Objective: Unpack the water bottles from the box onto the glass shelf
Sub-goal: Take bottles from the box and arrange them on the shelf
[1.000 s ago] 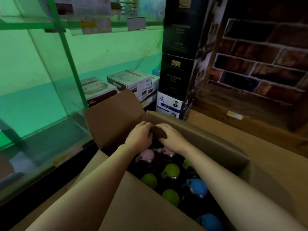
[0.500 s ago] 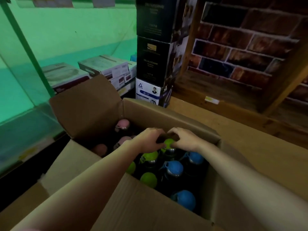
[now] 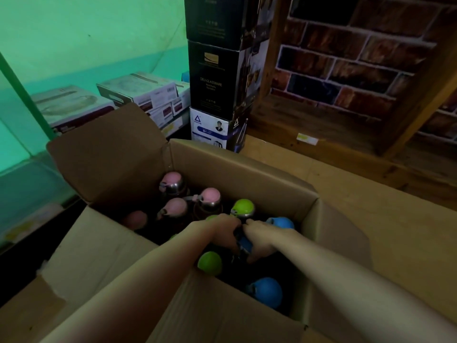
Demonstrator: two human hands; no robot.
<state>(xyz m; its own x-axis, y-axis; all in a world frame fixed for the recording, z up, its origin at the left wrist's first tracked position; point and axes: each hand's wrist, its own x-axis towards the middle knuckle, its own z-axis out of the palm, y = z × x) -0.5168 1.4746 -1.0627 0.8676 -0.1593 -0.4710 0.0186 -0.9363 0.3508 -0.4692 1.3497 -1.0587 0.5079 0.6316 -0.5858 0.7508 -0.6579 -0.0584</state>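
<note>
An open cardboard box stands in front of me, its flaps folded out. Upright water bottles fill it: pink caps at the far left, green caps in the middle, blue caps on the right. Both my hands are down in the middle of the box. My left hand and my right hand close from either side on one blue-capped bottle, mostly hidden between them. The green-tinted glass shelf lies to the left, beyond the left flap.
White product boxes sit on the shelf behind the box's left flap. A stack of dark glassware cartons rises behind the box. A brick-pattern wall and a wooden surface lie to the right.
Both hands have come back from the box's far wall, past a green cap, to the blue-capped bottle in the middle. The view has tilted down and to the right.
</note>
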